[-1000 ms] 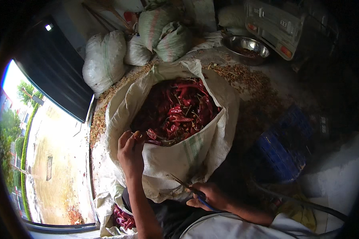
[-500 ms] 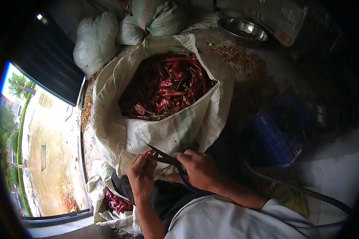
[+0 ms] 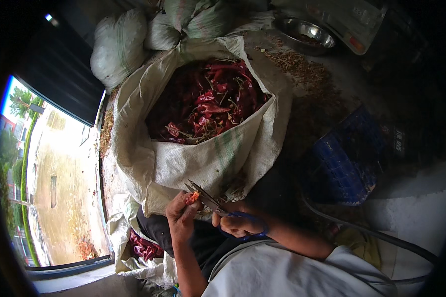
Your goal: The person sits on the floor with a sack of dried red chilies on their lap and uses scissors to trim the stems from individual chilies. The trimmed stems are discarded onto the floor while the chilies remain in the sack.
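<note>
Sack of white woven plastic with green stripes (image 3: 183,158) is standing open, holding dried red chillies (image 3: 208,109). On its near side, right hand (image 3: 238,223) is gripping blue-handled metal scissors (image 3: 212,203); left hand (image 3: 182,218) is pinching 1 small red-orange chilli (image 3: 192,198) beside the scissors.

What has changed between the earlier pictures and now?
The left hand has moved from the rim of the woven sack back toward the person, and now holds a dried red chili beside the scissors. The right hand still grips these; the sack stays put.
</note>
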The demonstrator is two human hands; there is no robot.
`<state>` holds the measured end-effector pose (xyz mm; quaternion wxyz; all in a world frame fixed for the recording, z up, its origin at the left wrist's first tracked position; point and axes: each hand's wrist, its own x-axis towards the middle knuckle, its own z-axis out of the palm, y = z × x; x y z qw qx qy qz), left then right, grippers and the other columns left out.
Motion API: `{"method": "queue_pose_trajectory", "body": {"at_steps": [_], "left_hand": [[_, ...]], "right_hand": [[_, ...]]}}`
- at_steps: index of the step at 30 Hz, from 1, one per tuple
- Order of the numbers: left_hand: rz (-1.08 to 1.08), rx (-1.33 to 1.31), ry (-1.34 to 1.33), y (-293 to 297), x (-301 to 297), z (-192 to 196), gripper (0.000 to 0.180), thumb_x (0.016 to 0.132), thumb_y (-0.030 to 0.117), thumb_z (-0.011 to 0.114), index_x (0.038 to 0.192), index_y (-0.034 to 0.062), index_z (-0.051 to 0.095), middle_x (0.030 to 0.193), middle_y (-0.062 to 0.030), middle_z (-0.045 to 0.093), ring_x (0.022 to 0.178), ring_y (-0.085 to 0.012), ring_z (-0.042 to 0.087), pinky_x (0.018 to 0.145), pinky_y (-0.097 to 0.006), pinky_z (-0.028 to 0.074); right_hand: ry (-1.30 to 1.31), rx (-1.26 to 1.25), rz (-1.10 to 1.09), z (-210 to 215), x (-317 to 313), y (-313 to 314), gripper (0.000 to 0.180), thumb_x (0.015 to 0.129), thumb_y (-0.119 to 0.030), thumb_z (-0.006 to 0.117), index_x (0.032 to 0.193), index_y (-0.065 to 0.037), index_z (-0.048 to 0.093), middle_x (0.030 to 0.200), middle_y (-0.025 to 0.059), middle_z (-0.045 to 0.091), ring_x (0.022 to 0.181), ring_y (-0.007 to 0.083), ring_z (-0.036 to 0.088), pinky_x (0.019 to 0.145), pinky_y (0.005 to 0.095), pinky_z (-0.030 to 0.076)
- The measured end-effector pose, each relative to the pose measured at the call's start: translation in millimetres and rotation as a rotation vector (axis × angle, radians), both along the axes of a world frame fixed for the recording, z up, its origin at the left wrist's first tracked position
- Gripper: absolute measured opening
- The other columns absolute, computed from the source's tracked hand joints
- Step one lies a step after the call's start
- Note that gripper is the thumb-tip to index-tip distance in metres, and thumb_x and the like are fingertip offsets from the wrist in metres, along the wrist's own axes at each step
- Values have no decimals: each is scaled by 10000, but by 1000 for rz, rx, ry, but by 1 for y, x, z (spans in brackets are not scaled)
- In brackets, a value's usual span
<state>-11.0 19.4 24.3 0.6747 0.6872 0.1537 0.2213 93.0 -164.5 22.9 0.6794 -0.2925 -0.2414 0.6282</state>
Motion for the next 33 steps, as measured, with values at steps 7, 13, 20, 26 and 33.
{"method": "queue_pose_trajectory", "body": {"at_steps": [7,13,20,26,33], "left_hand": [[138,-488,-128,0,-2,-19,193,932,202,610,1041,47,573,862,-53,560,745,-174,598,696,-372,591],[332,-147,19,22,30,40,187,895,197,654,950,35,580,805,-51,586,704,-137,581,630,-273,526],[287,617,353,126,125,38,350,809,200,714,1105,17,676,880,-122,706,760,-184,659,701,-324,516],[6,740,508,116,158,50,236,777,143,720,998,60,707,868,-120,720,830,-228,700,760,-328,528],[94,567,222,116,133,35,161,824,58,675,978,11,663,923,-82,727,849,-147,678,766,-299,526]], "right_hand": [[162,233,-134,-30,3,-1,403,990,-416,569,1141,-46,515,677,-32,440,538,40,388,478,207,333],[-219,72,-327,-25,10,-5,476,999,-473,526,1234,-59,508,807,17,518,697,91,488,655,252,417],[-66,110,-320,-48,-6,-3,480,1011,-451,509,1290,-61,494,904,45,555,803,116,524,764,280,431],[-20,-39,-292,-40,1,-7,419,1000,-441,542,1167,-57,541,812,1,524,728,100,507,695,268,432],[-387,-148,-330,-35,-2,-13,211,993,-290,594,957,-85,558,742,-54,468,646,51,419,591,232,376]]}}
